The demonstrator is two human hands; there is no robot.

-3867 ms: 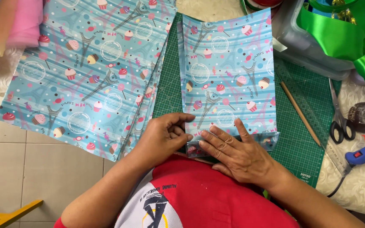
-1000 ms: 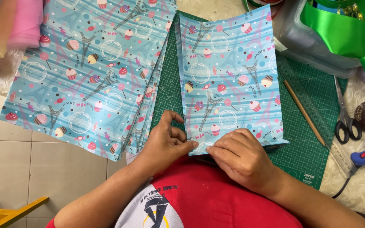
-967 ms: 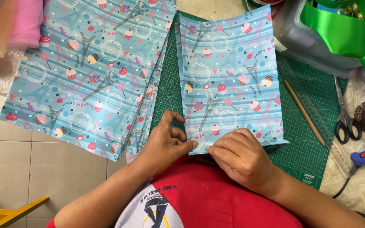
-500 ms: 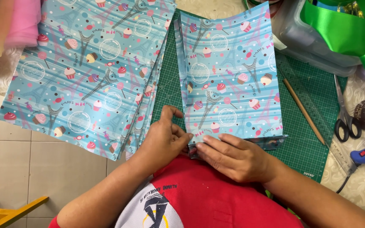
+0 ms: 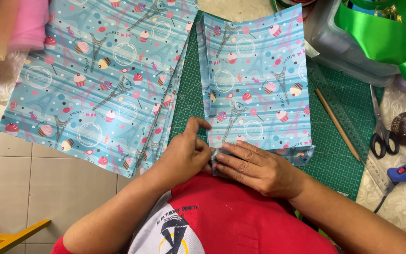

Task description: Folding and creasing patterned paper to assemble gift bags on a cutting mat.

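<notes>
Right hand [image 5: 254, 169] now flattens out, fingers open, pressing the bag [image 5: 254, 80]'s bottom fold; left hand [image 5: 186, 153] pinches its corner, fingers closed. Crease looks set.

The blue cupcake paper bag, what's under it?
A green cutting mat shows around the paper bag. Both hands press its near folded edge. What lies beneath the bag's middle is covered.

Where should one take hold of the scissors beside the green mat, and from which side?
Grip the scissors by the black finger loops. They lie flat on the lace cloth with the loops toward the person and the blades pointing away, so come from the near side; the wooden stick lies apart on the cutting mat.
</notes>
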